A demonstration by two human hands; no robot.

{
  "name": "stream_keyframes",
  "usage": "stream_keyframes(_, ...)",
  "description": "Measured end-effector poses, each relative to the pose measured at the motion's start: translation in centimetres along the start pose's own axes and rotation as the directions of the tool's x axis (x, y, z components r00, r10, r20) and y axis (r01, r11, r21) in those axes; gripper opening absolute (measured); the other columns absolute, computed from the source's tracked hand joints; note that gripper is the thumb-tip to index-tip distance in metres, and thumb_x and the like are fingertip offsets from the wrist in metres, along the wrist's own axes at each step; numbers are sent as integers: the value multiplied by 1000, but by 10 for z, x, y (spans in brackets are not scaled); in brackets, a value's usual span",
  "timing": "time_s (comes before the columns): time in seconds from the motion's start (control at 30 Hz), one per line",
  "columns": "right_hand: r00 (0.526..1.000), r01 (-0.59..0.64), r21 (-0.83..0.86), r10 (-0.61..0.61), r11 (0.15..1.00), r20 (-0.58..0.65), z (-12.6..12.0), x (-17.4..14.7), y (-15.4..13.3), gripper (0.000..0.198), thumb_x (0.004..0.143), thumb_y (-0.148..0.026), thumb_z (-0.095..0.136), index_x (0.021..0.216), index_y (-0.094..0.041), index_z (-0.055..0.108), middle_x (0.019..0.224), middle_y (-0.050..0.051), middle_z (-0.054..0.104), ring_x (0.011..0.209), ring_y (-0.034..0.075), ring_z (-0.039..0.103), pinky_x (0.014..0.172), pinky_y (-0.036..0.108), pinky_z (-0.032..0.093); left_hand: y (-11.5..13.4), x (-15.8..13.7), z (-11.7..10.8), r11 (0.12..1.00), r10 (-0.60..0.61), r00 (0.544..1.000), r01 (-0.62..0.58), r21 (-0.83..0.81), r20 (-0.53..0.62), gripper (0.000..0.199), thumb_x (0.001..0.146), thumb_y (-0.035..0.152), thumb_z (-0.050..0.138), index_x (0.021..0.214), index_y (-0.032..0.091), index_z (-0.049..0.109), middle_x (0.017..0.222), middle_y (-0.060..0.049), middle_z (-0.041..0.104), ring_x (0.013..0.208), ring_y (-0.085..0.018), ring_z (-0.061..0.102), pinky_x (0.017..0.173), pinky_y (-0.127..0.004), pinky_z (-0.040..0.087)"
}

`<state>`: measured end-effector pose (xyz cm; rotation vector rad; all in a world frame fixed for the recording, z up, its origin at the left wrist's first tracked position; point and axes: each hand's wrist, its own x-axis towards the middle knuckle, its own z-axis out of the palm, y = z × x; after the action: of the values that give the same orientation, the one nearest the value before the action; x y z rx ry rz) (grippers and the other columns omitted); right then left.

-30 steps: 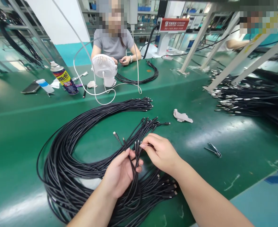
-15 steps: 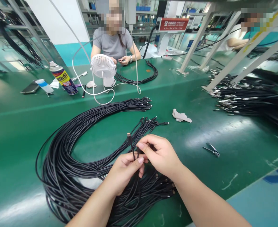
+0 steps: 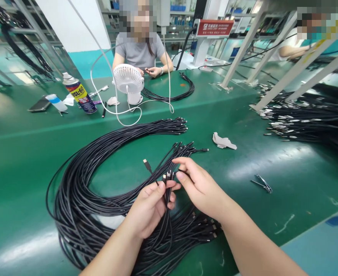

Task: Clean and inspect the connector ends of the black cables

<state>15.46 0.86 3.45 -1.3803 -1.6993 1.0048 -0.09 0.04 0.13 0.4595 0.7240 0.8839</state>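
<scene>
Several black USB cables [image 3: 168,197] are gathered in my left hand [image 3: 151,207], their metal-tipped plugs standing up past the fingers. One cable's plug [image 3: 147,165] leans out to the left over my thumb. My right hand [image 3: 199,184] is just right of these plugs, index finger stretched forward, with a thin dark piece between thumb and fingers that I cannot make out. Beneath and left of my hands, a large curved bundle of black cables [image 3: 79,184] lies on the green table [image 3: 243,207], with plug ends [image 3: 206,226] under my right wrist.
A crumpled pale scrap [image 3: 224,141] and nail clippers [image 3: 262,183] lie to the right. Farther back stand a white fan [image 3: 128,79] with a looping cord and a spray can [image 3: 81,96]. More cables [image 3: 304,119] lie by the slanted supports at right. A co-worker [image 3: 141,48] sits opposite.
The upright plug in my left hand has tipped left, and more plugs now show above my fingers. My right hand has drawn slightly right, its index finger straighter. The view has shifted a little.
</scene>
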Motion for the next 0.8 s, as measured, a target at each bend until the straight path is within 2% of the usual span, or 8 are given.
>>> stream_keyframes(0.1,989,121,-210,-136,970,-59,2,-3,8,21,95,-20,38,113,-19,47,88,5,64,80,16,65,69,28,52,-2,-1,1,999,51,997,-51,2,-61,26,73,37,76,84,13,76,81,-9,67,63,-11,53,54,-23,40)
stream_keyframes(0.23,983,143,-388,-178,910,-54,11,-6,14,17,95,-18,36,95,-18,53,81,4,65,68,15,63,58,25,45,-8,0,1,994,99,990,-94,62,-96,27,77,39,72,85,13,75,73,-7,68,61,-12,55,51,-22,38)
stream_keyframes(0.37,921,298,-557,-387,775,-45,15,-8,10,25,91,-12,38,88,-17,62,78,4,65,68,16,59,59,27,41,-13,3,0,975,139,985,-119,188,-99,28,81,39,67,88,13,74,60,-4,64,52,-10,51,49,-22,38)
stream_keyframes(0.47,895,337,-596,-445,729,-39,14,-8,8,26,89,-10,39,90,-15,65,78,4,67,71,17,57,60,28,40,-14,2,-2,956,150,985,-122,266,-88,29,83,40,65,89,13,73,61,-4,65,50,-10,50,49,-23,38)
stream_keyframes(0.67,886,344,-624,-462,702,-31,13,-9,8,28,93,-14,41,92,-16,69,77,2,67,69,17,54,60,29,38,-14,1,-5,917,185,981,-149,371,-64,28,84,40,63,87,14,72,61,-3,66,48,-10,50,48,-24,38)
stream_keyframes(0.8,878,343,-657,-478,671,-31,13,-10,7,29,94,-15,40,93,-17,69,79,3,69,69,18,54,61,30,37,-13,1,-3,872,224,972,-171,458,-63,30,84,42,62,78,14,70,57,-1,62,46,-10,48,46,-24,37)
